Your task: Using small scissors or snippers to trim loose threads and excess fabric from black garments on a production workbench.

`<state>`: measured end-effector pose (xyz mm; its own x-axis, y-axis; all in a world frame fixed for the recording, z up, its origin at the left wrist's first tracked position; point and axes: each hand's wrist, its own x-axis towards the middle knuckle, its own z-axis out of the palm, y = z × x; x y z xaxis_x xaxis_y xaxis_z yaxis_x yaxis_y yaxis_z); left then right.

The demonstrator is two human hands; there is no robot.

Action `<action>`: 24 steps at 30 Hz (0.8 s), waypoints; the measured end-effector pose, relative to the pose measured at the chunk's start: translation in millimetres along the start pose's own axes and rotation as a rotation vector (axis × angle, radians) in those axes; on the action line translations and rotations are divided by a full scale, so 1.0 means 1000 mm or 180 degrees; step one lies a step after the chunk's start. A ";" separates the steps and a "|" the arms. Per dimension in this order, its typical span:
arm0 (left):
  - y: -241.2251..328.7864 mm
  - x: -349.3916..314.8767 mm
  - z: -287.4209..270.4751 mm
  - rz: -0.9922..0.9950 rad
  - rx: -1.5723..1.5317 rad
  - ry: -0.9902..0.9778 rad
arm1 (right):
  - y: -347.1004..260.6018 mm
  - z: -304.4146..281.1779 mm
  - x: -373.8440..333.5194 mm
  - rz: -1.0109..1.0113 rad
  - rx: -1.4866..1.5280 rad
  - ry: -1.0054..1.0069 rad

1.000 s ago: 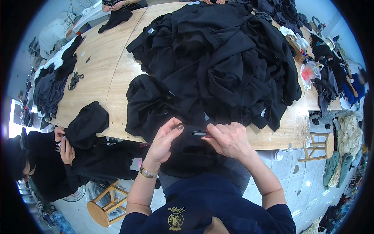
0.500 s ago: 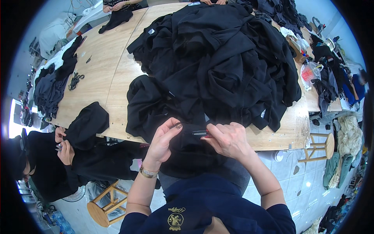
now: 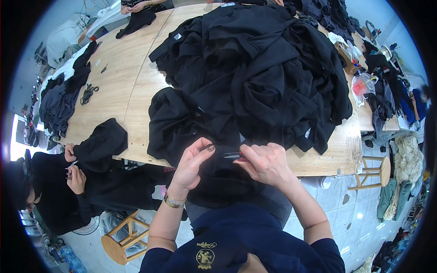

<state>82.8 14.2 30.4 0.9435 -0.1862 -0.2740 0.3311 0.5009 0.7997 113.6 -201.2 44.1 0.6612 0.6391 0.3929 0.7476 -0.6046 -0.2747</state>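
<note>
On the near side of the big pile of black garments (image 3: 255,77), a black garment (image 3: 223,179) hangs over the edge of the worktop (image 3: 114,59) and down to the person's lap. The left hand (image 3: 191,159) has a narrow grip on it, thumb and forefinger pinching the cloth just in front of the pile. The right hand (image 3: 266,164), also on the near side of the pile, has its grip closed around metal snips (image 3: 231,155), whose blades lie over the black garment and point toward the left hand; whether they touch the cloth I cannot tell. Well to the left of the pile lie dark scissors (image 3: 89,93), and a smaller tool (image 3: 104,68). Left of the pile's near side, a co-worker (image 3: 50,195) handles a black cloth piece (image 3: 101,143). Right of the pile sits a plastic bag (image 3: 363,85) showing something red.
</note>
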 end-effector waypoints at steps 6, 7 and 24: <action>-0.001 0.000 0.000 0.0030 0.0128 -0.0016 | -0.001 -0.001 0.003 -0.0038 -0.0052 -0.0010; -0.001 0.000 0.000 0.0032 0.0127 -0.0016 | -0.002 -0.001 0.003 -0.0037 -0.0084 -0.0026; -0.002 0.000 -0.002 0.0094 0.0140 0.0032 | 0.000 -0.003 0.000 -0.0049 -0.0165 -0.0055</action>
<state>82.1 14.9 27.9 0.9531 -0.1631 -0.2551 0.3023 0.4683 0.8302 114.0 -202.6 46.4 0.6509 0.6564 0.3814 0.7539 -0.6181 -0.2227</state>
